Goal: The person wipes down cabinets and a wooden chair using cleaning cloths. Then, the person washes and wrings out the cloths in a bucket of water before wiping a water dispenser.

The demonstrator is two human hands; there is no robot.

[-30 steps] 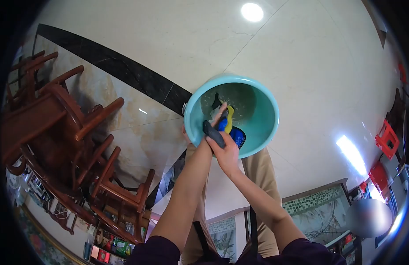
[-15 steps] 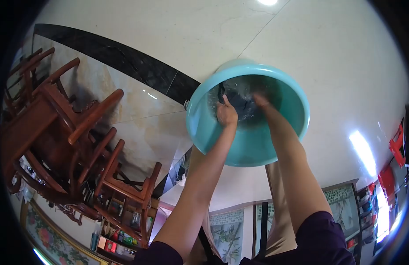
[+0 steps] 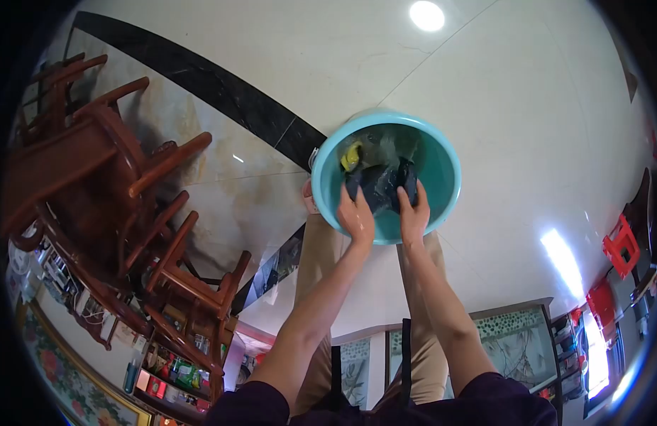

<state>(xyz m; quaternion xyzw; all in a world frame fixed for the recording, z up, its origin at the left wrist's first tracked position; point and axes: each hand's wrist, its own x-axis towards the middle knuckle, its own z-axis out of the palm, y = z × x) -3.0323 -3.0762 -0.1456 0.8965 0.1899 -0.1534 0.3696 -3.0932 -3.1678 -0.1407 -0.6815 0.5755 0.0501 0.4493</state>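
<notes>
A turquoise tub (image 3: 453,167) holds water and a dark wet cloth (image 3: 378,186), which looks like a garment. My left hand (image 3: 355,216) is closed on the cloth's left side, thumb towards the middle. On the other side, my right hand (image 3: 413,216) grips a bunched dark fold of the same cloth. Between the two hands the cloth stretches across, partly under splashing water. A yellow patch (image 3: 351,156) shows at the tub's left inner wall, above my left hand; what it belongs to I cannot make out.
The tub stands on a pale tiled floor (image 3: 527,142) with a black stone strip (image 3: 222,78) at its left. Wooden chairs (image 3: 172,163) stand to the left. A small pinkish container (image 3: 309,197) is beside the tub. A red stool (image 3: 621,245) is far right.
Both hands have drawn back towards me, and the right, blurred before, now grips the cloth. The cloth has come nearer, and the yellow patch has come into view. My view has shifted.
</notes>
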